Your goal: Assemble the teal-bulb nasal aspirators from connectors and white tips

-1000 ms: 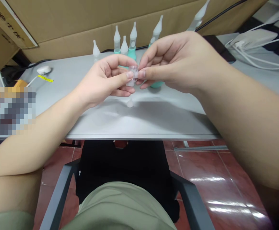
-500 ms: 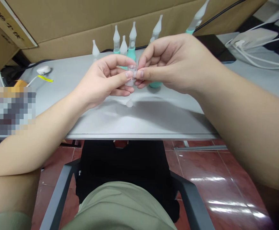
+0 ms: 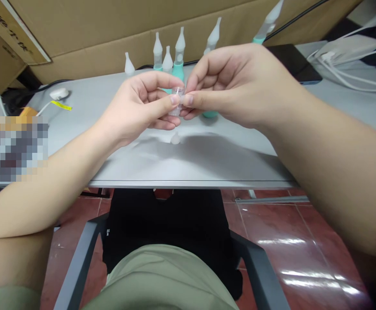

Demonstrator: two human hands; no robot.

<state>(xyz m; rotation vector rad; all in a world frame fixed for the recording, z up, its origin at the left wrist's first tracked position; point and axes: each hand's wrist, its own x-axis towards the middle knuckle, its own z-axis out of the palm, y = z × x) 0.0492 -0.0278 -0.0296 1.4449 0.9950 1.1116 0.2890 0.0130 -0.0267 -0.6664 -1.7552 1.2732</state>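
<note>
Above the front part of the desk, my left hand [image 3: 149,101] holds a small clear plastic tube [image 3: 177,91] between thumb and fingers. My right hand [image 3: 226,88] pinches at the tube's right side, where a small whitish bit shows between the fingertips; its shape is mostly hidden. Below my hands a white soft tip [image 3: 175,138] rests on the desk. Behind them stand several nasal aspirators with teal bulbs, clear tubes and white pointed tips, among them one aspirator [image 3: 179,66] in the middle. Another aspirator [image 3: 212,41] is partly covered by my right hand.
The grey desk [image 3: 136,165] backs onto a cardboard wall [image 3: 104,30]. A dark flat device [image 3: 296,64] and white cables [image 3: 339,75] lie on the right. On the left are a white plug-like piece [image 3: 59,93] and a yellow tag [image 3: 61,105]. Chair armrests flank my lap.
Both hands stay in nearly the same place and grip. The view has shifted very slightly; nothing is let go or put down.
</note>
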